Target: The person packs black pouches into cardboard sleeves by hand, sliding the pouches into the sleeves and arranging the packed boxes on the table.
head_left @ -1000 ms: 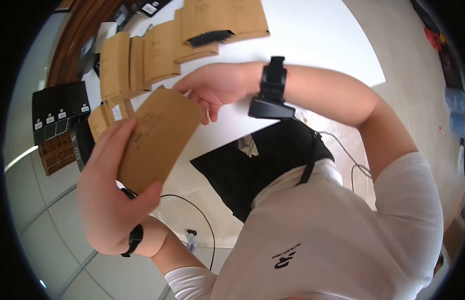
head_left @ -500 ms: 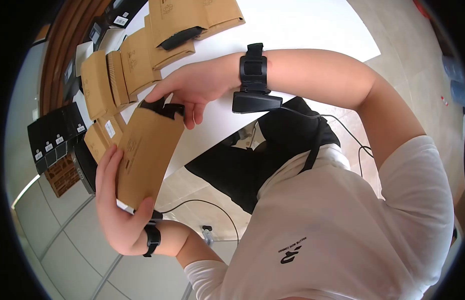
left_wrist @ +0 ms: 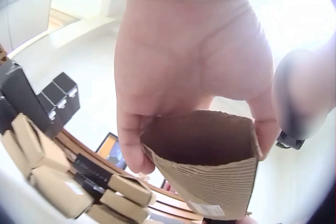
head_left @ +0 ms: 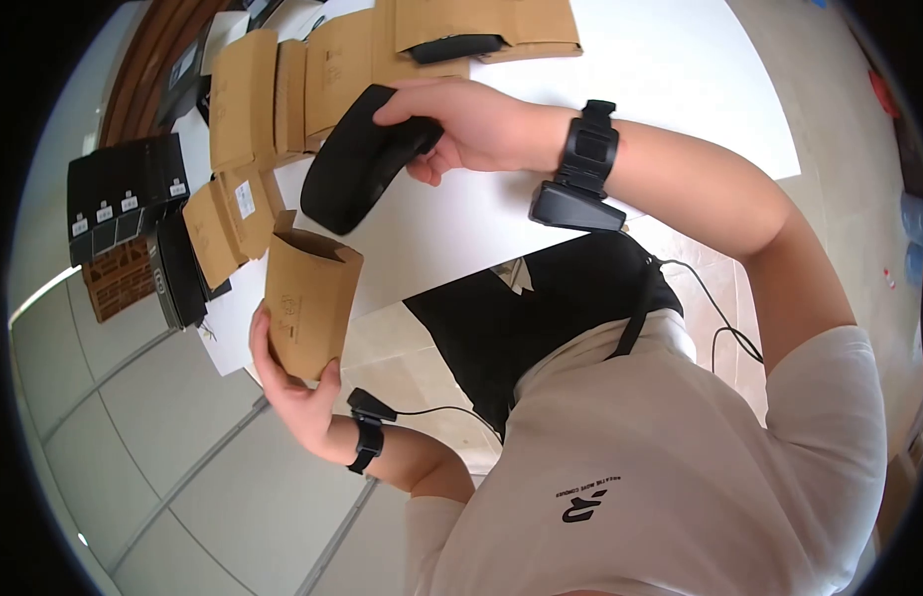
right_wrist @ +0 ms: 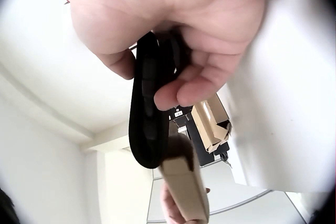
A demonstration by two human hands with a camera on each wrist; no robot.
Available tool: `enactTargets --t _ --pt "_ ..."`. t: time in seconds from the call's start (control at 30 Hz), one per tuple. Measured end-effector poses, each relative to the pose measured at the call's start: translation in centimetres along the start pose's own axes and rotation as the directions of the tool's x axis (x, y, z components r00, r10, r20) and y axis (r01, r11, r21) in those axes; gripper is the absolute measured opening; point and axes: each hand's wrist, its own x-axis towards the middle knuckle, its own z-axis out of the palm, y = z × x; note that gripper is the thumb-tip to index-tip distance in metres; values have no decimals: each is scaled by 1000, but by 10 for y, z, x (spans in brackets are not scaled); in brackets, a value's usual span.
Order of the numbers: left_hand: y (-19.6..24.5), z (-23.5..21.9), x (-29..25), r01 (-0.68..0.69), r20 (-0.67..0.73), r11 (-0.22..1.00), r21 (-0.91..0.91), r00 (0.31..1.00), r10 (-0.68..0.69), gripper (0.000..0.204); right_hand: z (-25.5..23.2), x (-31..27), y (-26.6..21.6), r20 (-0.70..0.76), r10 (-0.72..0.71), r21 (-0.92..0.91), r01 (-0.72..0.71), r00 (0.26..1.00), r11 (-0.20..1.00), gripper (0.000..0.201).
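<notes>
My left hand [head_left: 304, 415] grips a brown cardboard sleeve [head_left: 312, 313] near its lower end, thumb on one side and fingers on the other. The sleeve's upper end gapes, and in the left wrist view its hollow inside [left_wrist: 202, 140] shows dark. Just above that opening, my right hand [head_left: 471, 124] pinches a black, smooth, curved band-like piece [head_left: 347, 164] by its upper end. From the right wrist the black piece [right_wrist: 148, 119] looks like a narrow folded loop between thumb and fingers. Its lower end hangs close over the sleeve's mouth.
Several brown cardboard boxes [head_left: 245, 99] line the far side of the white table [head_left: 680, 89]. One flat box [head_left: 541, 30] has something black at its edge. Black boxes [head_left: 124, 189] with white labels stand at the left. A cable [head_left: 436, 409] runs from the left wrist camera.
The black piece first showed at the sleeve's upper end and is now out of it, in my right hand. My left hand and the sleeve have drawn apart from my right hand.
</notes>
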Motion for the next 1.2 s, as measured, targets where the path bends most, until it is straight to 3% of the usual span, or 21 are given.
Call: enactTargets --t 0.07,0.27,0.47,0.53,0.6,0.67,0.8,0.83,0.9,0.93,1.03,1.2 --pt "-13 7 -14 51 -59 992 -113 997 -58 87 -2 1 3 60 -9 9 8 998 1000 28" --pt "-13 25 -25 46 -140 989 -138 988 -65 86 2 6 7 105 -59 -71 67 993 995 38" --pt "7 63 -7 -116 -217 991 -59 971 101 83 3 2 4 144 -27 -165 51 989 985 37" --pt "14 68 2 -103 -197 994 -27 976 96 82 12 -4 2 121 -66 -411 111 990 905 37" --pt "18 72 9 -87 -188 996 19 978 89 81 11 -6 10 192 -59 -493 148 980 857 45" --pt "19 70 15 -144 -89 981 131 984 157 82 17 -12 5 193 -11 -567 120 981 815 48" --pt "12 71 31 -158 -162 985 70 973 167 82 14 -10 6 47 -95 -396 105 994 912 43" --pt "6 72 35 -161 -173 982 94 969 176 82 12 -8 6 38 -118 -426 123 992 897 40" --pt "-5 78 43 -152 -243 985 -75 961 130 86 14 -7 3 1 -159 -470 141 987 871 32" --pt "-10 81 46 -164 -252 984 -63 957 143 86 13 -6 3 3 -175 -462 156 985 873 30" --pt "-14 89 52 -106 -127 993 -58 987 98 94 9 -2 6 -14 -197 -454 169 980 875 27" --pt "-7 100 52 -120 -147 993 22 982 122 95 12 -4 7 -19 -215 -544 170 976 822 29"
